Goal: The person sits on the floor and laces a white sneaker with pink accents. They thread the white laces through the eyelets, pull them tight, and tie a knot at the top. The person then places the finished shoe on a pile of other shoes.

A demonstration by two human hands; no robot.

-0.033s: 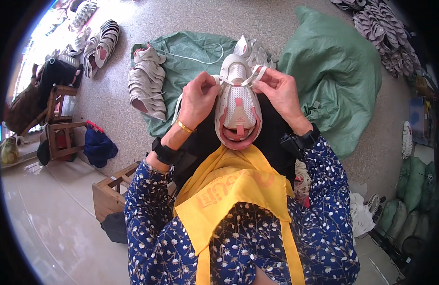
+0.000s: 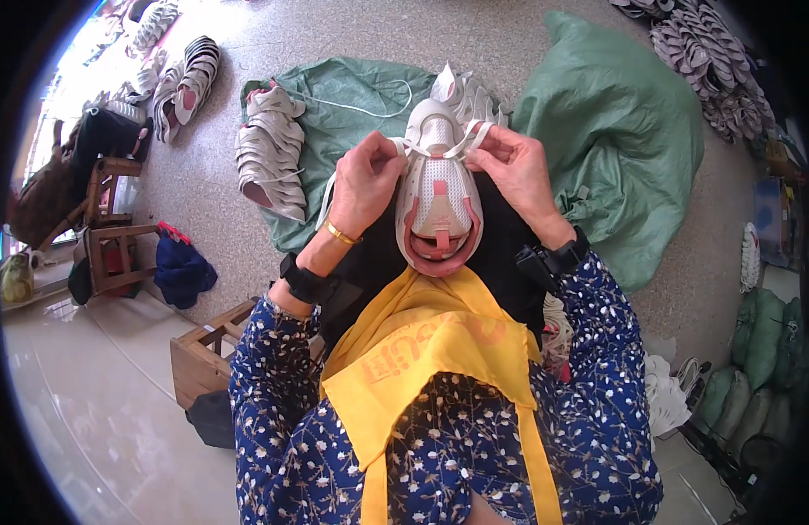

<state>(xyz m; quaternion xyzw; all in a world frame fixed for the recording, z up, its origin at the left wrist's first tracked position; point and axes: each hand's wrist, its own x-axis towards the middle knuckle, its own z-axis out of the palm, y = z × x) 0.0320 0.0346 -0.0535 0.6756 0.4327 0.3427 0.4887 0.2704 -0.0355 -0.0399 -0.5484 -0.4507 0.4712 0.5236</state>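
If the left hand [image 2: 365, 179] tugs harder than the right hand [image 2: 518, 179], the white lace [image 2: 464, 144] could run uneven or slip from a light fingertip pinch; in the head view both hands grasp it so, angled inward, the white-and-pink shoe [image 2: 437, 188] between them, heel toward the yellow apron [image 2: 413, 346]

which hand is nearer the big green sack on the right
Right: the right hand overlaps the left edge of the green sack in this view. The left hand is farther left, across the white and pink shoe.
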